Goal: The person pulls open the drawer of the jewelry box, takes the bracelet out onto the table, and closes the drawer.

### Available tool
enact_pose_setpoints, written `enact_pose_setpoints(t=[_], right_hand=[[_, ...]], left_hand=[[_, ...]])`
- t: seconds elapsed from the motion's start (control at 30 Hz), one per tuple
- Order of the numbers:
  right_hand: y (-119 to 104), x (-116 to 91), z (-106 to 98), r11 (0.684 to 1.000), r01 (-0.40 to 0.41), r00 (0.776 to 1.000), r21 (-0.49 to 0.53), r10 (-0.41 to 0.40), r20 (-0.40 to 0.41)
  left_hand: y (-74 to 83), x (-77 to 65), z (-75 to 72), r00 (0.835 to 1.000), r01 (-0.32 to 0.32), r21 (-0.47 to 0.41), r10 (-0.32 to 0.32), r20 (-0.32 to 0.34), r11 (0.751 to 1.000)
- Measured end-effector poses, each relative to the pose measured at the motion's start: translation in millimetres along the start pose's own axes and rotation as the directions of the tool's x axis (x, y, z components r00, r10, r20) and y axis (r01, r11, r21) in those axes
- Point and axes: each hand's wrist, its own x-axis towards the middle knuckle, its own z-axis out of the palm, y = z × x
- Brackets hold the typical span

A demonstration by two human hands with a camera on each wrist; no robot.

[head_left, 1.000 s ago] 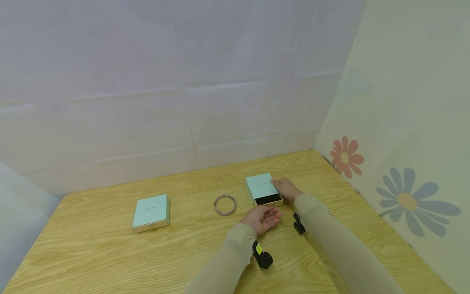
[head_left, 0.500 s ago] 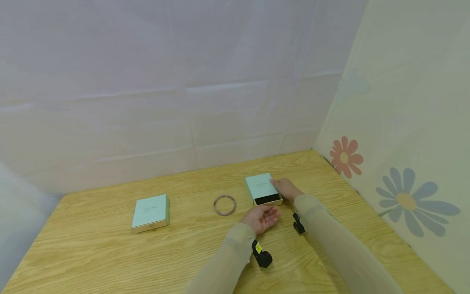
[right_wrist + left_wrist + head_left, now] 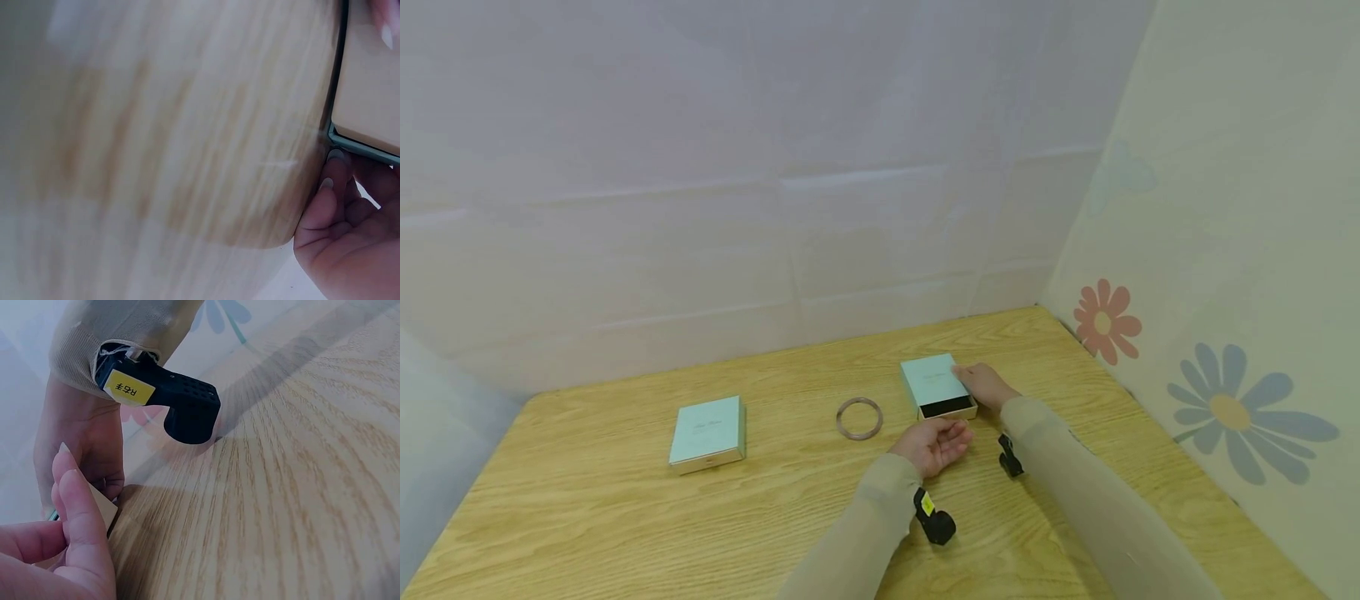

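A pale green gift box (image 3: 936, 379) with a slide-out drawer lies at the right of the wooden table. Its drawer (image 3: 951, 408) is partly pulled out toward me, and a black inside shows. My right hand (image 3: 987, 386) holds the sleeve of the box along its right side; in the right wrist view its fingertips (image 3: 336, 154) press at the sleeve's corner. My left hand (image 3: 934, 447) is at the drawer's front, palm up. Thumb and forefinger meet there in the left wrist view, pinching at the drawer front, while the other fingers extend loosely.
A pinkish bangle (image 3: 860, 418) lies flat left of the hands. Farther left sits a second pale green box (image 3: 709, 433), closed. A pale wall covering (image 3: 775, 208) rises behind the table (image 3: 625, 517), and a flower-printed one (image 3: 1210, 250) stands at the right.
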Motion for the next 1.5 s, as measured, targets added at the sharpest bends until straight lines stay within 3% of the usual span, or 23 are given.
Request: enact_pose_setpoints(t=[1.5], right_hand=[[-0.7, 0.4, 0.3, 1.000, -0.019, 1.000, -0.023, 0.018, -0.006]], left_hand=[[4.7, 2.5, 0.6, 1.000, 0.020, -0.065, -0.020, 0.004, 0.998]])
